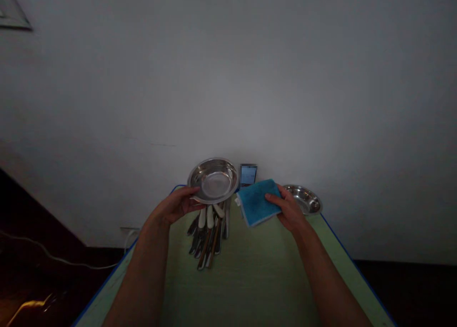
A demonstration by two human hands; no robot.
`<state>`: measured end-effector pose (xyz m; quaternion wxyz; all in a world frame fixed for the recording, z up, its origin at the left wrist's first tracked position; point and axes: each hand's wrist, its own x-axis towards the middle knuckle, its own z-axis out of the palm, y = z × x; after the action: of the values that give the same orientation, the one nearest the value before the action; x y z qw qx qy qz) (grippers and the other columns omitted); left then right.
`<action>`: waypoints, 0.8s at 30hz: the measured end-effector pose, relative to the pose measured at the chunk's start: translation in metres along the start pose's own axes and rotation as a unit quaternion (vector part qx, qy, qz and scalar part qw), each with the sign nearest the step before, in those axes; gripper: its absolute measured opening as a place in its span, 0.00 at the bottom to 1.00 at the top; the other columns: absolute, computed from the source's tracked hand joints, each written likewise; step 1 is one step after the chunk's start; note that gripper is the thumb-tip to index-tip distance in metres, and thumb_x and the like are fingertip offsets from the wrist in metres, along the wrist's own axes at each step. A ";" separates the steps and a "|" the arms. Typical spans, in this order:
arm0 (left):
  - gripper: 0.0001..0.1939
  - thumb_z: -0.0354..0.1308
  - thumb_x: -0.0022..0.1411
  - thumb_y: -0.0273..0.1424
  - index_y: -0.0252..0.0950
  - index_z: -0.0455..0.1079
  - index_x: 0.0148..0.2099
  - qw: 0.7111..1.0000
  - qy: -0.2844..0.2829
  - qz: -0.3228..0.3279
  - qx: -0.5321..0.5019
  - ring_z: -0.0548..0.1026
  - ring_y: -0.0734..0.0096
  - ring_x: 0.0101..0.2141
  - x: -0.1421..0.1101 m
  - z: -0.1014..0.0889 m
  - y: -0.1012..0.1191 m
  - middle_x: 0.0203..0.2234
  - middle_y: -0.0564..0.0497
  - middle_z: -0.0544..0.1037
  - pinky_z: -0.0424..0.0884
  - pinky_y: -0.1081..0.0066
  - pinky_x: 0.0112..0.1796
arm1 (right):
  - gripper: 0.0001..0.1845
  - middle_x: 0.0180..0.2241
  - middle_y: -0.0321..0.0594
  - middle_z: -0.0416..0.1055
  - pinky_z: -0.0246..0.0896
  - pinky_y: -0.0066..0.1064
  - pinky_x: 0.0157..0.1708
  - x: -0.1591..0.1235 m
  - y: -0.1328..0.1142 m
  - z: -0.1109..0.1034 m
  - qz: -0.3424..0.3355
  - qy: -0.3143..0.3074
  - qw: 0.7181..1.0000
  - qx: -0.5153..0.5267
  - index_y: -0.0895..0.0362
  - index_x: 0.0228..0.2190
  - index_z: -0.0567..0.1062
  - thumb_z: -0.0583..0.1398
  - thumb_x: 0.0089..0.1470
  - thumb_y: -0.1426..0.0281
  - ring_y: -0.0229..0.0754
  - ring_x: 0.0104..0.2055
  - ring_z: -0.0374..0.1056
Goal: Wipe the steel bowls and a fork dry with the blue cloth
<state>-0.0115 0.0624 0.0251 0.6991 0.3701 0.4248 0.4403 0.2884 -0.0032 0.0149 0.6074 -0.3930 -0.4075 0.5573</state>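
Observation:
A shiny metal bowl (pixel 215 185) is held up at its left rim by my left hand (pixel 182 204), thumb inside and fingers underneath. The bowl tilts toward me, and its inside looks bare. My right hand (pixel 288 208) grips a folded blue cloth (pixel 257 202) with a pale edge, the thumb lying on top. The cloth hangs just right of the bowl, apart from it. Below the bowl, a pile of cutlery (pixel 209 236) with white, brown and metal handles lies on the table; the bowl hides its far end.
A second metal bowl (pixel 303 199) stands at the table's far right, partly behind my right hand. A small device with a lit screen (pixel 248 174) leans near the wall (pixel 228 79). The green table (pixel 243 279) has blue edges. A white cable (pixel 64 259) runs at the lower left.

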 end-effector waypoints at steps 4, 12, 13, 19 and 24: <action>0.03 0.61 0.52 0.21 0.26 0.72 0.33 1.000 -0.023 0.011 0.001 0.79 0.63 0.26 -0.001 0.004 -0.001 0.26 0.42 0.80 0.77 0.62 0.33 | 0.26 0.32 0.32 0.75 0.66 0.28 0.30 0.001 -0.003 -0.001 -0.018 0.030 0.999 0.005 0.52 0.38 0.71 0.71 0.32 0.69 0.37 0.30 0.69; 0.02 0.62 0.52 0.20 0.25 0.74 0.32 0.999 -0.049 0.010 0.008 0.79 0.62 0.28 0.001 0.011 -0.005 0.26 0.41 0.81 0.78 0.64 0.34 | 0.31 0.35 0.34 0.75 0.67 0.30 0.34 0.002 -0.008 0.000 -0.015 0.065 0.997 0.024 0.53 0.40 0.72 0.72 0.30 0.70 0.39 0.33 0.71; 0.02 0.62 0.52 0.20 0.25 0.74 0.32 0.999 -0.051 0.012 0.009 0.79 0.63 0.28 0.001 0.011 -0.005 0.26 0.41 0.81 0.78 0.64 0.34 | 0.30 0.34 0.35 0.76 0.67 0.30 0.34 0.001 -0.008 0.000 -0.012 0.066 0.997 0.026 0.54 0.39 0.73 0.72 0.30 0.70 0.39 0.32 0.71; 0.03 0.63 0.53 0.22 0.26 0.74 0.32 0.997 -0.064 0.035 0.015 0.79 0.66 0.29 0.002 0.012 -0.008 0.26 0.42 0.81 0.77 0.68 0.36 | 0.23 0.29 0.36 0.77 0.68 0.30 0.32 -0.001 -0.012 0.002 0.017 0.069 0.997 0.019 0.56 0.35 0.76 0.71 0.32 0.67 0.39 0.28 0.71; 0.06 0.65 0.52 0.24 0.27 0.74 0.34 0.996 -0.077 0.044 0.024 0.79 0.67 0.30 0.000 0.014 -0.009 0.29 0.43 0.81 0.76 0.71 0.37 | 0.18 0.25 0.39 0.77 0.67 0.29 0.27 -0.003 -0.014 0.003 0.047 0.076 0.996 -0.009 0.60 0.29 0.77 0.71 0.32 0.66 0.39 0.23 0.70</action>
<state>0.0045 0.0577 0.0221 0.7005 0.4382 0.3632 0.4306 0.2909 -0.0071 0.0287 0.6065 -0.4579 -0.3463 0.5501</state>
